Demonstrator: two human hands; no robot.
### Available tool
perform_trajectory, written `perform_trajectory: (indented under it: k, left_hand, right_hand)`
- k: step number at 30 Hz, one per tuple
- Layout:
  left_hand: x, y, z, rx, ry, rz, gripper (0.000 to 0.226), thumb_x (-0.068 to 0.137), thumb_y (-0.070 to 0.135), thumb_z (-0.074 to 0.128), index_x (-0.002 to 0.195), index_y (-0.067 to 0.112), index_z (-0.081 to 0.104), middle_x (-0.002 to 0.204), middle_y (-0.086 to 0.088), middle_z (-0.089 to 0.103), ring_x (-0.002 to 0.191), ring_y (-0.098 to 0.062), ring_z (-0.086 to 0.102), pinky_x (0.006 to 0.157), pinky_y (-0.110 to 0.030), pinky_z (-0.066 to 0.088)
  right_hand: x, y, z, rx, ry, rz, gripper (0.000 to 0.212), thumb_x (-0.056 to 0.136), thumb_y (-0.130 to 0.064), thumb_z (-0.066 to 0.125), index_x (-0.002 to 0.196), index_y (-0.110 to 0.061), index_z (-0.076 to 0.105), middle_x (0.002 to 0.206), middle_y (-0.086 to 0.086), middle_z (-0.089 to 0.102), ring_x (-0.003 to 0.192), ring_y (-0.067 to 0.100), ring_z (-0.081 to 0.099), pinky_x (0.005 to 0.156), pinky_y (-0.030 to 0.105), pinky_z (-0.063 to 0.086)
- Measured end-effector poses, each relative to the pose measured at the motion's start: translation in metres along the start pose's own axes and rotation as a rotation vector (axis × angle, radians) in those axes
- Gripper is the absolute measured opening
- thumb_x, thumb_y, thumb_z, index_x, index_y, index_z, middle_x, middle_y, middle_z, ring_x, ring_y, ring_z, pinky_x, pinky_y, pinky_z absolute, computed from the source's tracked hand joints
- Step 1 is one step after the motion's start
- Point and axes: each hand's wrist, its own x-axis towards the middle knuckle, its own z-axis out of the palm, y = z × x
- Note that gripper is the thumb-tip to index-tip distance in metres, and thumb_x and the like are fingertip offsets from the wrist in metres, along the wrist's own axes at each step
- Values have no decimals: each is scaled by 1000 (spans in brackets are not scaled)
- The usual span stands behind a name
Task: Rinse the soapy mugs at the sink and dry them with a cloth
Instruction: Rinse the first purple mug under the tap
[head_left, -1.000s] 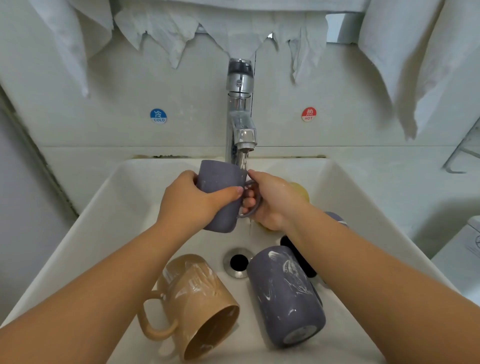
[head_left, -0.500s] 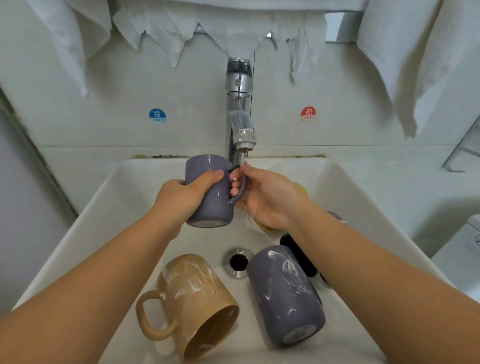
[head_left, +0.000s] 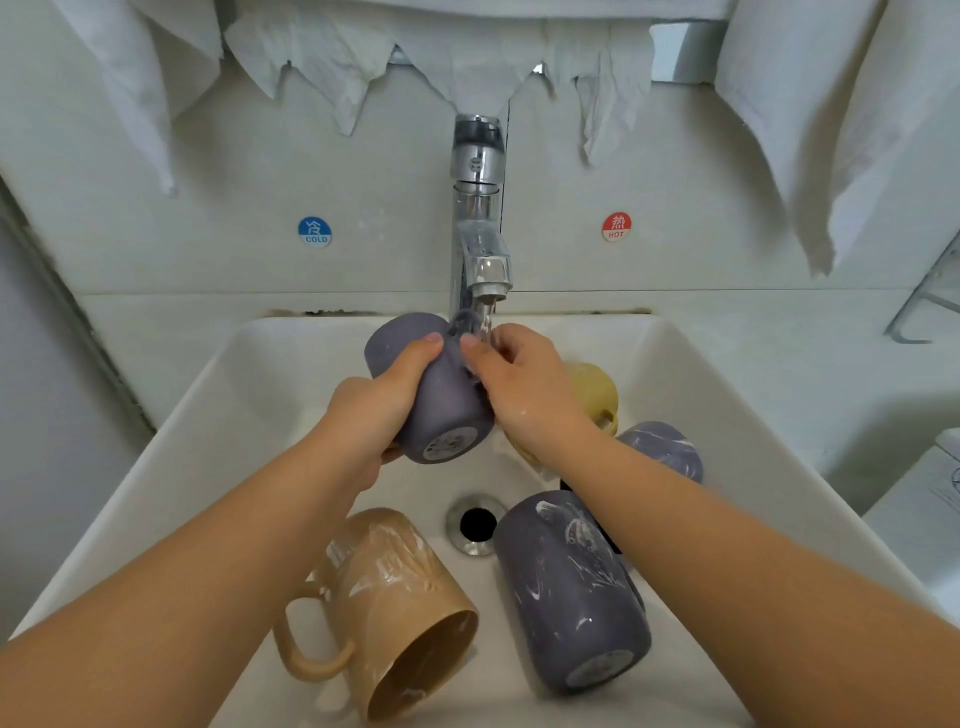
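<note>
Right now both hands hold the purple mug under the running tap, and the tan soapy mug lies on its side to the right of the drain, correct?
Not quite. The head view shows the tan soapy mug lying left of the drain; a soapy purple mug lies to its right. The rest stands: left hand and right hand hold the purple mug under the running tap.

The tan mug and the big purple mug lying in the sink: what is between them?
In the head view, the drain sits between the tan mug and the purple mug, toward their far ends; nearer, only bare sink floor.
</note>
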Motion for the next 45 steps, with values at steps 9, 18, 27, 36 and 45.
perform_trajectory:
  k: [9, 18, 27, 36, 45]
  left_hand:
    - [-2, 1, 3, -145, -78, -24, 58, 86, 62, 56, 116, 12, 57, 98, -10, 72, 84, -24, 70, 67, -32, 57]
    - [-4, 1, 4, -207, -165, 49, 52, 92, 56, 50, 120, 13, 59, 102, -8, 74, 90, -23, 72, 77, -36, 58]
    - [-5, -3, 9, -184, -233, 103, 37, 94, 51, 49, 104, 18, 63, 97, -4, 75, 89, -19, 72, 78, -35, 58]
    - [-6, -10, 14, -91, -311, 80, 42, 93, 47, 53, 119, 15, 61, 97, -7, 76, 88, -21, 72, 66, -31, 56]
    - [-7, -6, 8, -140, -322, 38, 36, 92, 48, 52, 109, 19, 67, 91, -5, 76, 83, -20, 72, 75, -35, 57]
  right_hand:
    - [-5, 2, -3, 452, -337, 320, 36, 97, -33, 54, 130, -22, 48, 118, 4, 64, 102, 22, 66, 85, 39, 57]
    - [-3, 3, -8, 699, -327, 448, 31, 101, -33, 43, 129, -27, 58, 120, -1, 68, 110, 20, 64, 92, 40, 54]
    - [-4, 2, -8, 674, -325, 489, 34, 100, -29, 45, 132, -22, 55, 125, 4, 65, 105, 23, 64, 89, 40, 53]
    - [5, 8, -6, 419, -285, 447, 58, 86, -57, 58, 128, -17, 53, 116, 14, 67, 100, 30, 68, 90, 52, 54]
    - [3, 8, -1, 356, -287, 355, 38, 97, -27, 52, 134, -26, 44, 114, 6, 66, 104, 25, 66, 94, 42, 53]
